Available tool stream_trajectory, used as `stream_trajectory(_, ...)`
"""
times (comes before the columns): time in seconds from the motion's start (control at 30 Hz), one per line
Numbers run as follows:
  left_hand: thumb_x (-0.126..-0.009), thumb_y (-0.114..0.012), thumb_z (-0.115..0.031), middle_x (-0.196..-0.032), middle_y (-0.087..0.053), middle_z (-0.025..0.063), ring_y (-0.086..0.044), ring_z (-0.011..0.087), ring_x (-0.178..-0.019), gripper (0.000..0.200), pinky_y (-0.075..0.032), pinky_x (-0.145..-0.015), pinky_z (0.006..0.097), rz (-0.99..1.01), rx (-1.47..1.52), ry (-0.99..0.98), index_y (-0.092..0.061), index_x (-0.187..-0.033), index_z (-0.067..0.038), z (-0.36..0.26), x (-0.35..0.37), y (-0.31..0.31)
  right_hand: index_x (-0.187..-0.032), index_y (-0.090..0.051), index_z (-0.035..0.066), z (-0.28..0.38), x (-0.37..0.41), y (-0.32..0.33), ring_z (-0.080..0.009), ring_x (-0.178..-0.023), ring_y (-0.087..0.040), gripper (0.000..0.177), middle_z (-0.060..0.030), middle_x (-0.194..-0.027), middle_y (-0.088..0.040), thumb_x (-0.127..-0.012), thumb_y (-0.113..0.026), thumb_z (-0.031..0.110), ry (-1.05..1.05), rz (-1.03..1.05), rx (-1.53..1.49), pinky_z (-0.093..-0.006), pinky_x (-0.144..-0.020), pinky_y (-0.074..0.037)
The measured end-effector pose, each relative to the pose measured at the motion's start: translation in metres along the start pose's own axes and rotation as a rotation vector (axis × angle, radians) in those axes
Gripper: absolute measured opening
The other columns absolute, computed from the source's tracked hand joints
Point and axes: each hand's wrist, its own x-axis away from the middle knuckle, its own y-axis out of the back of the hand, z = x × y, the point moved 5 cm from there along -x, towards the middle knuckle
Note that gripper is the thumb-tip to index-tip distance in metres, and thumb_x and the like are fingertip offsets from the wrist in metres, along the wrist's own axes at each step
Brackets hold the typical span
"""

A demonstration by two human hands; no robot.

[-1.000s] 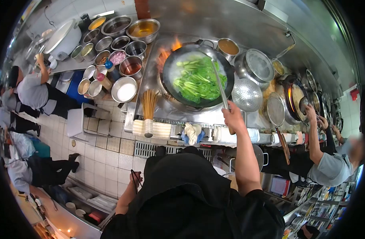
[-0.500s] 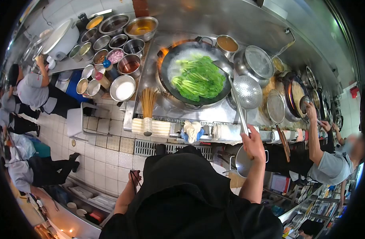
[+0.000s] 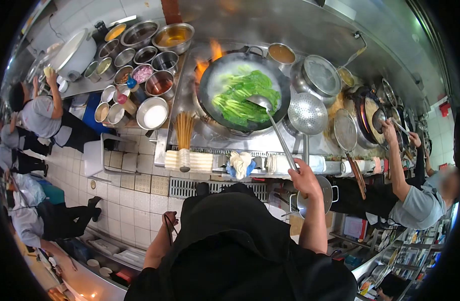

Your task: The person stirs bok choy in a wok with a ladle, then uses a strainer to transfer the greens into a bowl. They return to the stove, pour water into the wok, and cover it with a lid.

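Observation:
My right hand (image 3: 306,179) is wrapped round the handle end of a steel ladle (image 3: 280,134). The ladle's bowl rests on the leafy greens (image 3: 240,100) inside a large dark wok (image 3: 210,80). Steam rises from the liquid round the greens, and flames show at the wok's back left rim. Low at my left side, my left hand (image 3: 170,218) is closed on a thin dark cord that hangs by it. A perforated strainer (image 3: 307,113) lies just right of the wok.
Left of the stove are metal bowls of ingredients (image 3: 160,84) and a bamboo brush (image 3: 184,131). Folded cloths (image 3: 240,164) line the front edge. On the right a co-worker (image 3: 415,200) works at another wok; several people stand at the left.
The ladle's bowl has moved from the wok's right rim down and left onto the greens. My right hand has shifted slightly left and down. Flames at the wok's back left are taller.

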Motion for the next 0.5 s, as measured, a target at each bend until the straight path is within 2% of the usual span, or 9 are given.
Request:
stream_trajectory(0.13,-0.094,-0.063,-0.018,-0.069,-0.057,0.0082,-0.057,0.0199,-0.052,0.023,-0.047,-0.045,0.0331,0.055,-0.052,-0.033,-0.06,-0.11,-0.002,0.018,-0.011,0.005,-0.142,-0.049,0.002,0.004,-0.024,-0.019,-0.0128,-0.05,-0.052,0.052,-0.0033,-0.065,-0.055,-0.095,-0.066,0.015,0.043,-0.105,0.083,-0.0322,-0.047,-0.042)
stream_trajectory(0.2,-0.094,-0.062,-0.016,-0.067,-0.056,0.0078,-0.055,0.0195,-0.051,0.021,-0.045,-0.044,0.0324,0.162,-0.067,-0.052,-0.06,-0.109,-0.001,0.026,-0.01,0.003,-0.142,-0.05,0.003,0.009,-0.032,-0.026,-0.0136,-0.05,-0.052,0.051,-0.0052,-0.065,-0.056,-0.095,-0.066,0.015,0.092,-0.125,0.116,-0.0331,-0.048,-0.043)
stream_trajectory(0.33,-0.094,-0.062,-0.014,-0.065,-0.055,0.0077,-0.053,0.019,-0.049,0.017,-0.043,-0.043,0.0317,0.073,0.123,0.033,-0.06,-0.104,-0.001,0.034,0.001,-0.001,-0.14,-0.051,0.003,0.017,-0.035,-0.031,-0.0128,-0.05,-0.051,0.048,-0.0047,-0.066,-0.057,-0.096,-0.064,0.013,0.124,-0.154,0.032,-0.0329,-0.047,-0.042)
stream_trajectory(0.4,-0.094,-0.06,-0.013,-0.065,-0.054,0.0076,-0.054,0.0189,-0.05,0.014,-0.043,-0.043,0.0317,-0.003,0.28,0.149,-0.061,-0.101,-0.001,0.028,0.02,-0.001,-0.14,-0.05,0.003,0.019,-0.026,-0.025,-0.012,-0.05,-0.05,0.048,-0.0033,-0.066,-0.056,-0.096,-0.064,0.013,0.116,-0.135,-0.04,-0.0318,-0.047,-0.04)
stream_trajectory(0.5,-0.095,-0.06,-0.017,-0.068,-0.056,0.0076,-0.056,0.0188,-0.053,0.017,-0.046,-0.045,0.0319,0.037,0.112,0.094,-0.062,-0.102,-0.002,0.027,0.02,0.0,-0.141,-0.049,0.003,0.036,0.007,-0.007,-0.01,-0.05,-0.048,0.048,-0.0006,-0.066,-0.054,-0.096,-0.065,0.013,0.085,-0.086,-0.092,-0.0295,-0.045,-0.038)
